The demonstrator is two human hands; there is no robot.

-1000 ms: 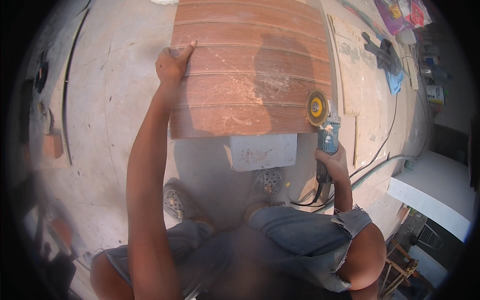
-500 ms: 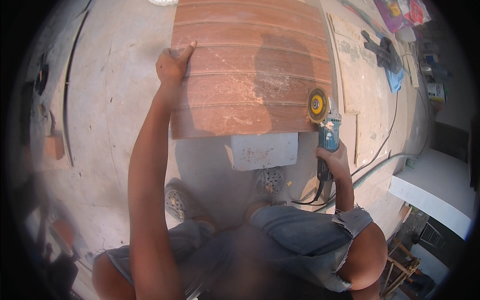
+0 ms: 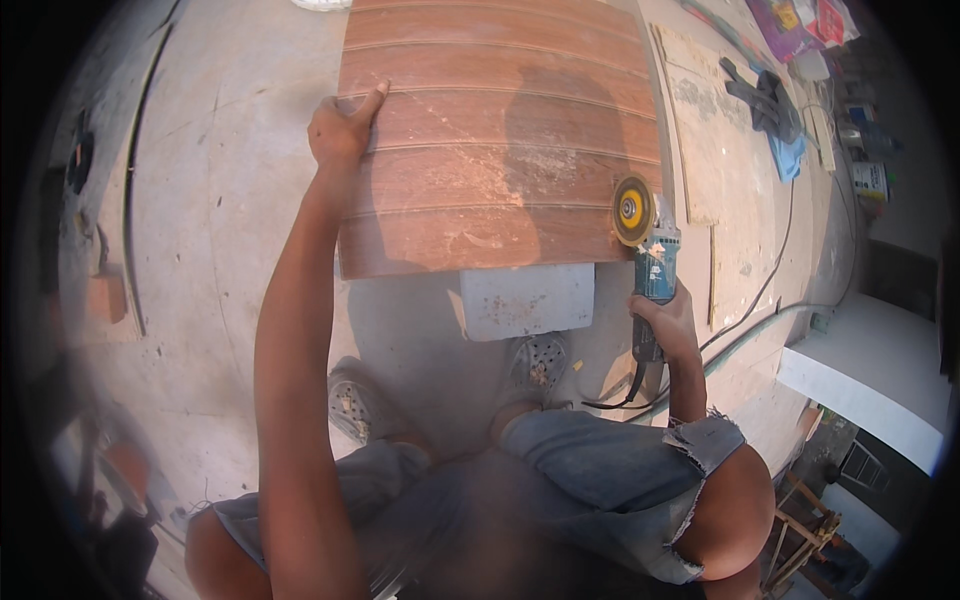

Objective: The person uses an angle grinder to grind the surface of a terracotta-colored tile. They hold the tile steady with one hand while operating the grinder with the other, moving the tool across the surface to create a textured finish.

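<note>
My left hand (image 3: 342, 130) grips the left edge of a brown wood-grain grooved panel (image 3: 440, 170), its thumb lying on top. The panel has pale dust and scuffs and rests on a light grey block (image 3: 526, 300). My right hand (image 3: 666, 318) holds a blue angle grinder (image 3: 654, 265) upright by its body. The grinder's yellow-centred disc (image 3: 633, 210) is at the panel's right edge, near the front corner; whether it touches cannot be told. A black cord hangs from the grinder's lower end.
My feet in grey clogs (image 3: 537, 365) are below the panel. Pale boards (image 3: 700, 120), a dark cloth with blue fabric (image 3: 770, 110), a cord and a hose (image 3: 775, 316) lie right. A reddish brick (image 3: 107, 297) lies left. A wooden frame (image 3: 795, 530) is at lower right.
</note>
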